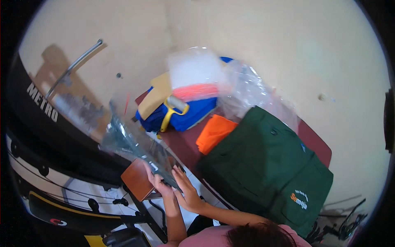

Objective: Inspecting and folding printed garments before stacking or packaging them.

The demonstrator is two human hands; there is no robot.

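Observation:
My left hand (160, 183) grips the lower end of a clear plastic bag (135, 145) with folded dark green fabric inside, held up at a slant left of the table. My right hand (186, 191) lies against the near side of the same bag with its fingers extended. Right of both hands, a dark green garment (265, 166) with an embroidered logo is spread over the dark red table (314, 142). An orange cloth (216, 132) lies beside its upper left edge.
Blue folded fabric (197, 112), a yellow tape dispenser (174, 111), brown cardboard (155, 95) and clear plastic bags (243, 86) lie along the table's far side. A wooden seat (139, 180) is below the hands. Black gym equipment (74, 145) stands at the left, before the wall.

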